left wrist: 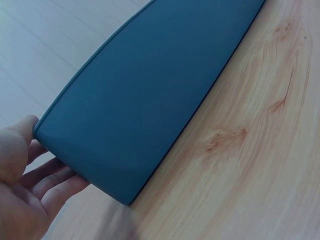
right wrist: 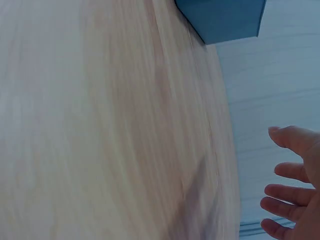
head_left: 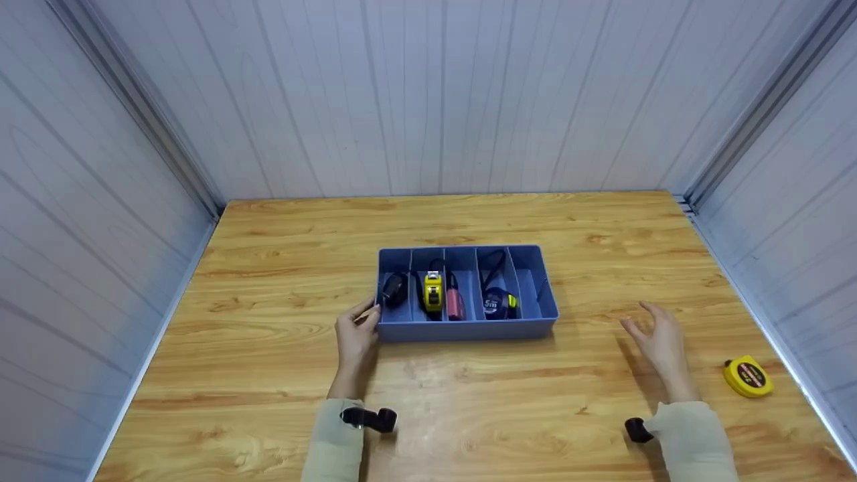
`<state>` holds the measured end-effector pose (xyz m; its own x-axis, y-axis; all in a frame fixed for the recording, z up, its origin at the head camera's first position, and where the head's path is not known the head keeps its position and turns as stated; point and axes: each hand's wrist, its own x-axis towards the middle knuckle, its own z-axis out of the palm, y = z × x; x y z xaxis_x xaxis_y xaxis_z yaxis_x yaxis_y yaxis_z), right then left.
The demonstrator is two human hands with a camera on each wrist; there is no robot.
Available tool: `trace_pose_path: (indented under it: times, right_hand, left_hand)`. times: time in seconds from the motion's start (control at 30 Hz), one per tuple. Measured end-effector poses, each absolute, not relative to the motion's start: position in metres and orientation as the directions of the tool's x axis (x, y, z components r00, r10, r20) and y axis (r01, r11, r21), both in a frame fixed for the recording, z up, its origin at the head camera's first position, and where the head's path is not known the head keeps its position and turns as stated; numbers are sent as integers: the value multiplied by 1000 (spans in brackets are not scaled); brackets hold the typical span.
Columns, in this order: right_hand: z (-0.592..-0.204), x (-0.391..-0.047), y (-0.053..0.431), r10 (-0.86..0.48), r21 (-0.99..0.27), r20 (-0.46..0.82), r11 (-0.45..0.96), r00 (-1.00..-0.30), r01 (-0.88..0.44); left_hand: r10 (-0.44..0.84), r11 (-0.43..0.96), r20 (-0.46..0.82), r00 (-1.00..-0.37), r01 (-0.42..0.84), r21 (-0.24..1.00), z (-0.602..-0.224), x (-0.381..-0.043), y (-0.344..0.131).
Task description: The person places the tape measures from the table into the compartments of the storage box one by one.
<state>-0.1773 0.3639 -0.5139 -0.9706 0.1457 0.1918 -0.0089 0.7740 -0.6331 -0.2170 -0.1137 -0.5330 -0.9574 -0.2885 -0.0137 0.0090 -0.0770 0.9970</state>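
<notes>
A blue divided box (head_left: 467, 331) stands on the wooden table. My left hand (head_left: 356, 329) holds its front left corner; in the left wrist view the thumb is at the rim and the fingers lie against the end wall. From left to right, its compartments hold a black object (head_left: 395, 289) of unclear kind, a yellow-and-black tape measure (head_left: 433, 292), a pinkish-red item (head_left: 455, 304) with a black upper part, and a dark blue tape measure (head_left: 496, 304) marked 5m. Right of the box, my right hand (head_left: 663, 341) hovers with fingers spread, holding nothing.
Near the table's right edge lies another yellow tape measure (head_left: 748, 376) with a dark oval label, to the right of my right hand. Pale panelled walls (head_left: 435, 100) enclose the table (head_left: 482, 395) at the back and both sides.
</notes>
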Motion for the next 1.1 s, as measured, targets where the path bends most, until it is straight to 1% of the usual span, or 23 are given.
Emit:
trace_pose_path:
  times: [0.13, 0.4, 0.63, 0.87, 1.0, 1.1]
  right_hand:
    - [-513, -173, 373, 171, -623, 166, 782, -971, 32]
    - [-512, -164, 387, 223, -569, 161, 817, -962, 94]
    - [-510, -157, 398, 274, -540, 92, 821, -957, 183]
    - [-509, -147, 408, 313, -548, 30, 799, -949, 246]
    - [-508, -144, 412, 346, -555, 21, 785, -938, 278]
    - [-508, -142, 416, 366, -567, 13, 769, -930, 295]
  left_hand:
    - [-288, -110, -31, -957, 1, 994, -532, -217, -113]
    - [-287, -73, -14, -958, 7, 997, -533, -217, -114]
    - [-300, -53, -21, -954, -5, 999, -534, -218, -113]
    - [-305, -57, -10, -952, 8, 998, -534, -218, -113]
    - [-307, -19, 15, -952, 22, 1000, -533, -217, -113]
    - [-309, -16, 17, -951, 23, 1000, -532, -217, -114]
